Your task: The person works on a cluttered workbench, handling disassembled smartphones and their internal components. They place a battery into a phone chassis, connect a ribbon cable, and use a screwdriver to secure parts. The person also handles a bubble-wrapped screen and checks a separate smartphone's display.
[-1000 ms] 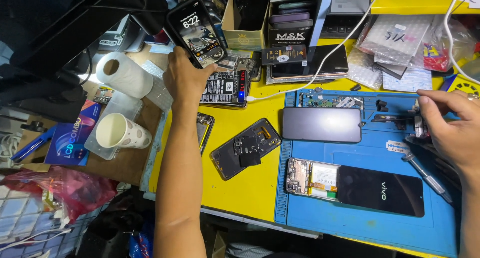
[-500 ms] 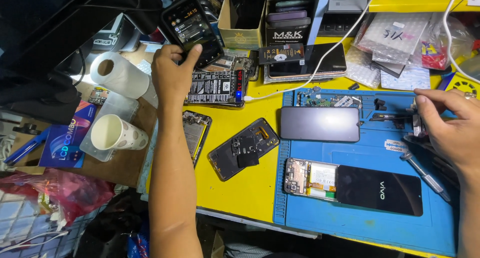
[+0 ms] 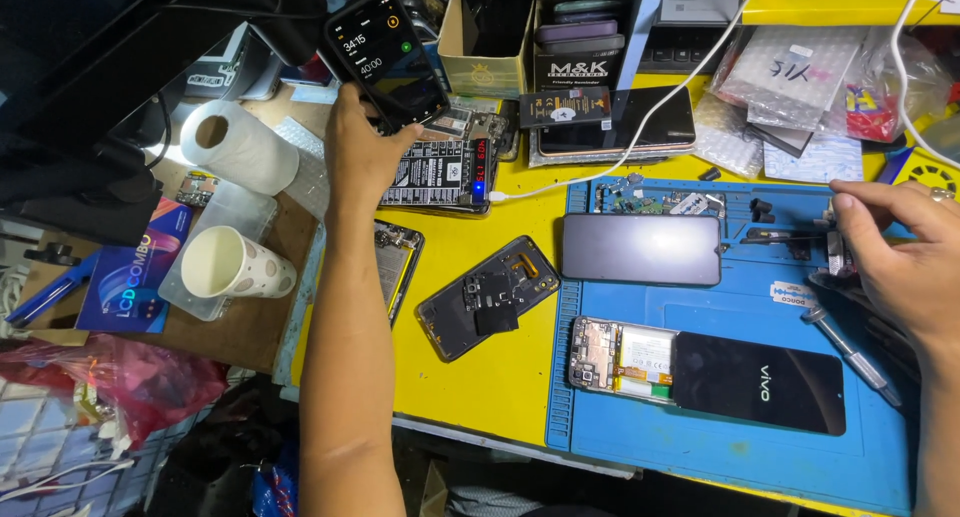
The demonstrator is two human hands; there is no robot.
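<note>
My left hand (image 3: 362,155) reaches to the back left of the yellow bench and holds a black smartphone (image 3: 386,57) upright, its screen lit with a timer display. My right hand (image 3: 895,252) rests at the right edge of the blue work mat (image 3: 740,437), fingers pinched around a small dark tool or part (image 3: 835,247); what exactly it grips is unclear. On the mat lie a dark phone (image 3: 640,249) face down and an opened phone (image 3: 705,372) with its lit screen folded aside.
A phone back frame (image 3: 488,297) and another opened phone (image 3: 398,267) lie on the yellow bench. A paper roll (image 3: 240,147), a white cup (image 3: 235,265), a circuit tester board (image 3: 440,172), a screwdriver (image 3: 850,352), boxes and parts bags crowd the back.
My left hand has turned the phone it holds, and its screen now shows a timer instead of the earlier lock screen. My right hand has stayed at the mat's right edge.
</note>
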